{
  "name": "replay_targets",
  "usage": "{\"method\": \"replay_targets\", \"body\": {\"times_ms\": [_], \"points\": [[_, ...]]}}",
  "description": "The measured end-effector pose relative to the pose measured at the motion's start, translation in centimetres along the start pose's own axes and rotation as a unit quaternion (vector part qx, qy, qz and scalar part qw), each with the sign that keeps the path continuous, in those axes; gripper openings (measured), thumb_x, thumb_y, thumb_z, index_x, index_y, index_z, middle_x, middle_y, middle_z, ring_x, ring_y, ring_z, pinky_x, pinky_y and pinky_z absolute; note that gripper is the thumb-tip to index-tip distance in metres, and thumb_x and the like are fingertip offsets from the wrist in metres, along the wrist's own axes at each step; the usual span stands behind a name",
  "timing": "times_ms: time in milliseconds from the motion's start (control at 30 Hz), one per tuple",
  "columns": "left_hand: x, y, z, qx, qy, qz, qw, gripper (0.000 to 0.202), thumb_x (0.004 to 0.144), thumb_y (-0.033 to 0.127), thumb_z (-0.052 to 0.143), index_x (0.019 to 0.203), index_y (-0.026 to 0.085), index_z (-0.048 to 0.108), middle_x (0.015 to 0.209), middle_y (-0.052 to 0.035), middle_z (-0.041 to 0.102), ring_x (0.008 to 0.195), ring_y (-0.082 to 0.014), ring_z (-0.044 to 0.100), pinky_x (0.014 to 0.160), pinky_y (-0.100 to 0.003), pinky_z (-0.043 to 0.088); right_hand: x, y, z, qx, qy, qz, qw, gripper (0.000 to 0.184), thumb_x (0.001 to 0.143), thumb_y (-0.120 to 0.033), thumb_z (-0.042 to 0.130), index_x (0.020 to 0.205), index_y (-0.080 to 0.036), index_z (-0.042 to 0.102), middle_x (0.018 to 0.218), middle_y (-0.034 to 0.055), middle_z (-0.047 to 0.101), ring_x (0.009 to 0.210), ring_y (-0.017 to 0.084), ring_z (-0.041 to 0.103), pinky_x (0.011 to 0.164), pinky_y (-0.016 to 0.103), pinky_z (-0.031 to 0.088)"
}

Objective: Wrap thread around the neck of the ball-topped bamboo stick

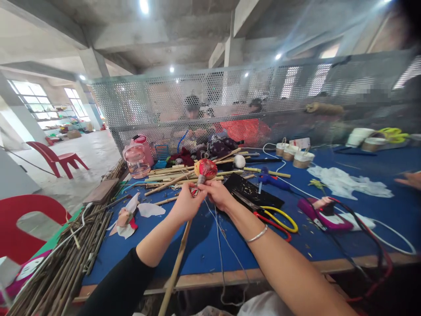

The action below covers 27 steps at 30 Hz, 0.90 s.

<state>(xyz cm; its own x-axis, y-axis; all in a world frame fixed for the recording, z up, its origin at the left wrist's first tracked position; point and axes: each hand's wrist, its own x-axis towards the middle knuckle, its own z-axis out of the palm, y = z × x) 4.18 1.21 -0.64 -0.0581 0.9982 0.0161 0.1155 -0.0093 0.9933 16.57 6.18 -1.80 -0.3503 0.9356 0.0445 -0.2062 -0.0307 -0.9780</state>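
Both my hands meet near the middle of the blue table. My left hand is closed on a long bamboo stick, which slants down past the table's front edge. My right hand pinches the grey wrapped neck just under a round red and yellow head at the stick's top. Grey yarn hangs from between the hands in a loose loop over the edge. To the right of my right forearm lie scissors with yellow and red handles, on a black sheet.
Behind my hands lie several bamboo sticks and a white ball. A blue glue gun, white cloth and purple device are at right. Bundled twigs line the left edge. Another person's hand reaches in from the right.
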Motion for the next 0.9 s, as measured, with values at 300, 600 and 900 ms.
{"method": "replay_targets", "body": {"times_ms": [300, 600, 900], "points": [[-0.3, -0.5, -1.3, -0.221, -0.048, -0.059, 0.972, 0.034, 0.076, 0.043, 0.066, 0.085, 0.019, 0.043, 0.063, 0.0058, 0.049, 0.037, 0.0000, 0.028, 0.035, -0.012, 0.019, -0.6, -0.4, 0.3, -0.038, -0.014, 0.023, 0.999, 0.029, 0.063, -0.040, 0.072, 0.064, -0.016, 0.056, 0.041, -0.0096, 0.037, 0.036, 0.004, 0.022, 0.039, 0.023, 0.010], [0.0, 0.3, -2.7, -0.406, -0.127, -0.119, 0.897, 0.012, 0.087, 0.024, 0.052, 0.081, 0.016, 0.045, 0.061, 0.0049, 0.045, 0.033, 0.0012, 0.027, 0.030, -0.008, 0.017, -1.7, -1.3, 1.4, -0.015, -0.019, -0.019, 1.000, 0.034, 0.059, -0.044, 0.076, 0.063, -0.017, 0.055, 0.038, -0.0112, 0.031, 0.033, 0.003, 0.019, 0.037, 0.023, 0.007], [-0.5, 0.3, -3.4, -0.510, -0.266, -0.249, 0.779, 0.033, 0.094, 0.033, 0.040, 0.067, 0.016, 0.040, 0.049, 0.0075, 0.032, 0.028, 0.0013, 0.026, 0.027, -0.007, 0.015, -1.4, -0.9, 0.8, 0.018, -0.087, -0.033, 0.996, 0.035, 0.064, -0.040, 0.075, 0.087, -0.018, 0.059, 0.046, -0.0105, 0.039, 0.034, 0.003, 0.018, 0.036, 0.022, 0.006]]}}
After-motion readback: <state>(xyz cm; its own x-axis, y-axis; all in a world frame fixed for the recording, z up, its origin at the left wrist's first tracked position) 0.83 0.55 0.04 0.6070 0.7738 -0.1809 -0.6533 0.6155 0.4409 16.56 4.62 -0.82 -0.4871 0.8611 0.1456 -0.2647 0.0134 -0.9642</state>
